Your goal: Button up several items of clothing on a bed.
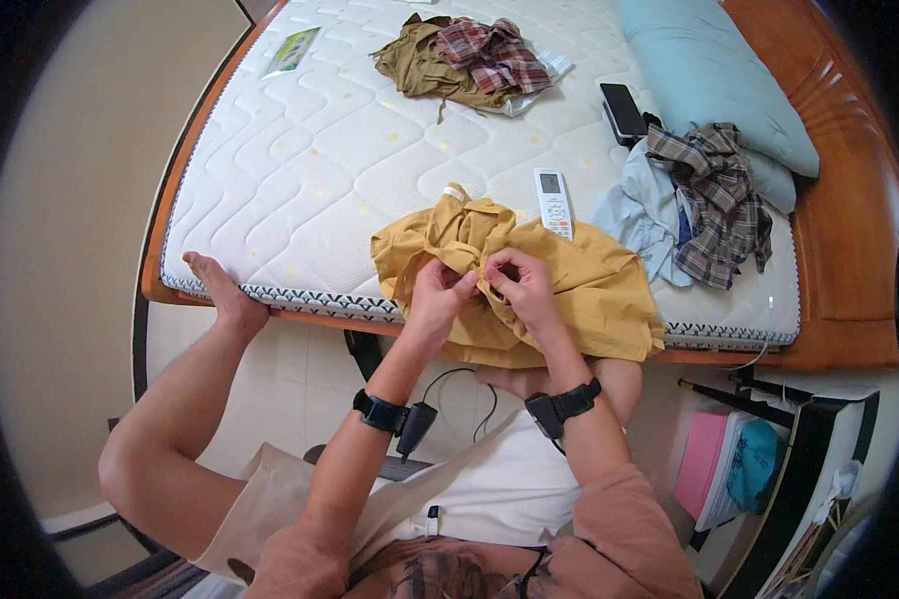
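A yellow cloth garment [599, 292], bunched and creased, lies over the near edge of the mattress [307, 180] and hangs down in front of it. My left hand [443, 290] pinches the fabric near its middle between thumb and fingers. Just to the right, my right hand [521, 281] grips the same garment along a gathered edge. Between the two sets of fingertips is a narrow strip of cloth; any small fastener there is too small to make out. A pale label shows at the garment's far end.
Behind the garment lies a white remote control [554, 202]. Rightward are a checked shirt [719, 202], a light blue garment [640, 210], a smartphone [623, 110] and a blue pillow [719, 82]. Olive clothing [419, 60] and a red plaid garment [494, 56] lie farther back. A wooden headboard [846, 224] stands right.
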The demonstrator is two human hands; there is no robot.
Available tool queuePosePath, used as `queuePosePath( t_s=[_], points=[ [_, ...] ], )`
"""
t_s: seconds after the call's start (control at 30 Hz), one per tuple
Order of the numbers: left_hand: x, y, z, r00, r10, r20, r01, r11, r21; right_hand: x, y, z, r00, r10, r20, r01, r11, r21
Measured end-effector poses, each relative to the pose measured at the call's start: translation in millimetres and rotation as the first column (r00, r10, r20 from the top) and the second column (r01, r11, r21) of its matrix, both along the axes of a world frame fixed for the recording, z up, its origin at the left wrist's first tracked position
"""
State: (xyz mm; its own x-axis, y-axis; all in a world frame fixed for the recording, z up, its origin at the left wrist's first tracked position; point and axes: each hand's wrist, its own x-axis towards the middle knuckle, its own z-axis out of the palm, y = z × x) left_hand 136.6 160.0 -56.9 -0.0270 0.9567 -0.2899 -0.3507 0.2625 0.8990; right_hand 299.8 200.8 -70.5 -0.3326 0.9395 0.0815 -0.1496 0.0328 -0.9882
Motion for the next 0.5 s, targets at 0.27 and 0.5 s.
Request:
queuePosePath(
  t_s=[0.27,0.5],
  points=[
    [-12,7,-9,0.916,-0.158,-0.367,0.099,0.980,-0.175,51,50,1,0.692,-0.570,0.443,0.530,0.818,0.224],
    [-16,2,-17,0.868,-0.185,-0.460,0.152,0.982,-0.108,62,84,-6,0.501,-0.293,0.814,0.236,0.951,0.197]
  ],
)
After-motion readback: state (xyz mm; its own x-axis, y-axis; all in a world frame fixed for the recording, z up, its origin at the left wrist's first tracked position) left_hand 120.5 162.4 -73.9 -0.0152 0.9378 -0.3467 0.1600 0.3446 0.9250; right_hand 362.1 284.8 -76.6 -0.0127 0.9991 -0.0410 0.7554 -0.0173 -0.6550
